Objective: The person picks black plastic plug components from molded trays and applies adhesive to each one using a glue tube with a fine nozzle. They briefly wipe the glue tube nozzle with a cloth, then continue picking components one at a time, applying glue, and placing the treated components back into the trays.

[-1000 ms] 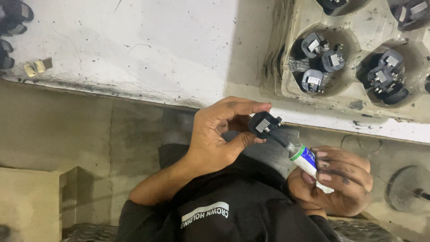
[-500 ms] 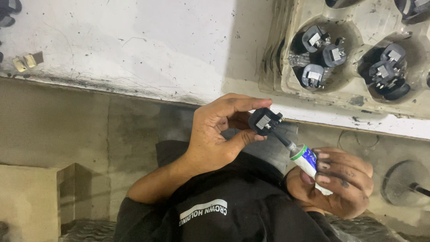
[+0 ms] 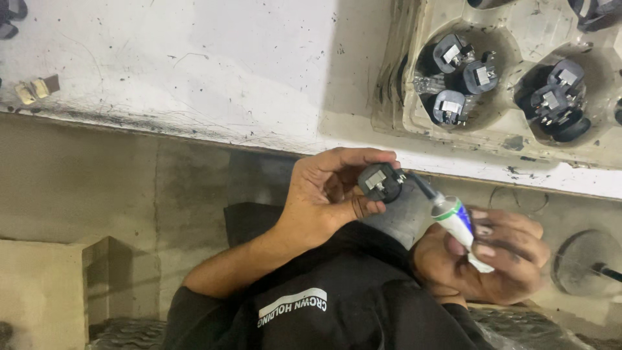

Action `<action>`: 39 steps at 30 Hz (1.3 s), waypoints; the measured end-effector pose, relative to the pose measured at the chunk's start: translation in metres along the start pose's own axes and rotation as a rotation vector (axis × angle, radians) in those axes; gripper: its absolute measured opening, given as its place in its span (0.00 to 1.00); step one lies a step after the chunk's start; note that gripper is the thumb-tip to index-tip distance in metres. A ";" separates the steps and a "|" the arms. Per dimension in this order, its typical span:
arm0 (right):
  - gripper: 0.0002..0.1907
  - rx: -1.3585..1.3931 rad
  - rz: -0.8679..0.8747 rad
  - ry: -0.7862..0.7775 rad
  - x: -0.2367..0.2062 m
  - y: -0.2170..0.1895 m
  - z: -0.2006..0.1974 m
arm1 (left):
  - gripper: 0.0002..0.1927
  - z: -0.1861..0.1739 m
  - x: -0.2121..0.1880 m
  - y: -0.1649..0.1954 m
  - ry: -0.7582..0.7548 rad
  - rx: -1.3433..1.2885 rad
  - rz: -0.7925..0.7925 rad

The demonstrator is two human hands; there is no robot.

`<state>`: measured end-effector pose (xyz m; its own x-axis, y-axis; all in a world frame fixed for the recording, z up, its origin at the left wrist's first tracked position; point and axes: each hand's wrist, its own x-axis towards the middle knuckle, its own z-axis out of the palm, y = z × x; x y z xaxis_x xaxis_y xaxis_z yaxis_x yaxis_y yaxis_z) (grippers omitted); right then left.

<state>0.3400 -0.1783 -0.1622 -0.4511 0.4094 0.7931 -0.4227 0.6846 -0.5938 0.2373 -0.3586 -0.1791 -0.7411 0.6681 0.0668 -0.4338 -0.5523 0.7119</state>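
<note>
Plug component (image 3: 381,183), black, pinched in left hand (image 3: 327,194) fingertips, metal contact turned up for access. Glue tube (image 3: 453,219), white, gripped in closed right hand (image 3: 483,256), nozzle touching component. Moulded tray (image 3: 518,136) of similar parts far right, on white bench (image 3: 194,71).

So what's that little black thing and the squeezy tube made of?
The little black part looks like matte moulded plastic, with a shiny, probably metal, insert on top. The white tube looks like soft glossy plastic with a dark nozzle. The grey tray looks like thin formed plastic.
</note>
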 end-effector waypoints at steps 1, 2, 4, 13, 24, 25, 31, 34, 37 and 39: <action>0.21 0.025 0.028 0.135 -0.008 0.002 0.004 | 0.23 0.001 -0.002 -0.002 -0.010 -0.031 -0.018; 0.22 0.088 0.047 0.199 -0.013 0.006 0.005 | 0.23 0.001 -0.003 -0.003 -0.013 -0.075 -0.050; 0.22 0.124 0.053 0.251 -0.021 0.011 0.003 | 0.24 0.002 -0.005 -0.005 -0.011 -0.175 -0.130; 0.17 -0.040 -0.186 0.030 -0.007 0.005 -0.007 | 0.27 0.002 -0.008 -0.006 -0.050 -0.274 -0.240; 0.21 -0.007 -0.201 -0.395 -0.009 0.016 -0.063 | 0.27 0.002 -0.009 -0.009 -0.045 -0.246 -0.266; 0.22 0.009 -0.213 -0.452 -0.008 0.018 -0.068 | 0.27 0.002 -0.009 -0.010 -0.044 -0.256 -0.261; 0.22 0.032 -0.232 -0.505 -0.012 0.026 -0.078 | 0.25 0.000 -0.009 -0.014 -0.032 -0.309 -0.294; 0.22 0.030 -0.235 -0.455 -0.017 0.024 -0.070 | 0.24 -0.001 -0.010 -0.015 -0.028 -0.345 -0.319; 0.23 0.022 -0.224 -0.436 -0.014 0.019 -0.067 | 0.23 -0.002 -0.011 -0.016 -0.036 -0.368 -0.321; 0.22 0.029 -0.199 -0.468 -0.009 0.015 -0.068 | 0.23 -0.003 -0.011 -0.018 -0.045 -0.376 -0.317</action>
<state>0.3908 -0.1310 -0.1687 -0.6608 -0.0458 0.7491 -0.5548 0.7021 -0.4465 0.2517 -0.3576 -0.1945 -0.5232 0.8488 -0.0764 -0.7956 -0.4544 0.4008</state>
